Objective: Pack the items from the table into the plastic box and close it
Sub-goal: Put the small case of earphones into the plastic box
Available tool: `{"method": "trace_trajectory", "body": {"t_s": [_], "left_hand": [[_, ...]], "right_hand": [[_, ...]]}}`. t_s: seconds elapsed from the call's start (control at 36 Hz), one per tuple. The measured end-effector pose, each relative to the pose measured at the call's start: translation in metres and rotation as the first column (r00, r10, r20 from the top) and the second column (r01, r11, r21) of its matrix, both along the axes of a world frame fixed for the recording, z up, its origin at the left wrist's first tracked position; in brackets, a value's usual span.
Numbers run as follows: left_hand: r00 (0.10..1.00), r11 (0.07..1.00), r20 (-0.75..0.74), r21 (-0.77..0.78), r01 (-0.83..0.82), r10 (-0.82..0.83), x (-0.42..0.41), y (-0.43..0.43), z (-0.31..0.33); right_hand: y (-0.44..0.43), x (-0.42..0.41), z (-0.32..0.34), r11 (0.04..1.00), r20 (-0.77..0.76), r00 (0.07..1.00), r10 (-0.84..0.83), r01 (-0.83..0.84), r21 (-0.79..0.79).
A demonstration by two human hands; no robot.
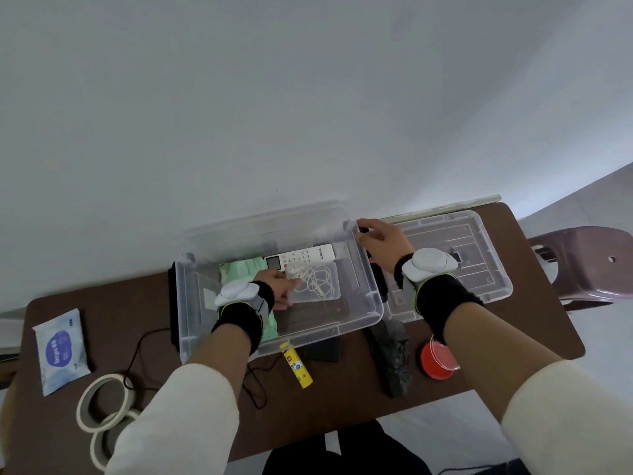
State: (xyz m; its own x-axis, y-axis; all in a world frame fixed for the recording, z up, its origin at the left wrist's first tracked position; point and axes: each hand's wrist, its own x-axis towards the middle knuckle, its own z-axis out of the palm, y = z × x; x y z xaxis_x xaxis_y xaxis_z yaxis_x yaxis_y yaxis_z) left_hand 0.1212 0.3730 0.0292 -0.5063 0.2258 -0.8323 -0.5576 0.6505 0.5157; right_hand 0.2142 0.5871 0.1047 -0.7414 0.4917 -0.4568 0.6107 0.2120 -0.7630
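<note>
Found clear plastic box [371,293] open at mid-table, against the wall; lid [479,255] lying flat just to its right. Observed right hand [380,245] with fingers curled over the box's far right rim, judged to steady it. Observed left hand [277,286] inside, fingers and thumb closed on the edge of an earphone pouch [318,282], beside the remote control [301,257] and green packet [239,272] (free floor along the near wall). Recorded as unpacked on the table [342,406]: wet wipes [61,351], tape rolls [106,402], glue stick [298,366], red tub [438,359], black cable [144,351]. Judged approach over the near rim unobstructed; glue stick tucked against that wall.
</note>
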Motion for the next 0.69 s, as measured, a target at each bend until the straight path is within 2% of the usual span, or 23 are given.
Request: {"method": "trace_trajectory", "body": {"t_s": [0.42,0.69], "left_hand": [[0.995,0.992,0.067,-0.096,0.076,-0.07,0.013,0.022,-0.016],[0.993,0.989,0.115,-0.141,0.03,-0.014,0.008,0.024,-0.029]], "right_hand": [[0.0,0.004,-0.003,1.0,-0.04,0.999,-0.018,0.017,-0.018],[-0.003,0.005,-0.001,1.0,-0.034,0.999,-0.009,0.009,-0.006]]}}
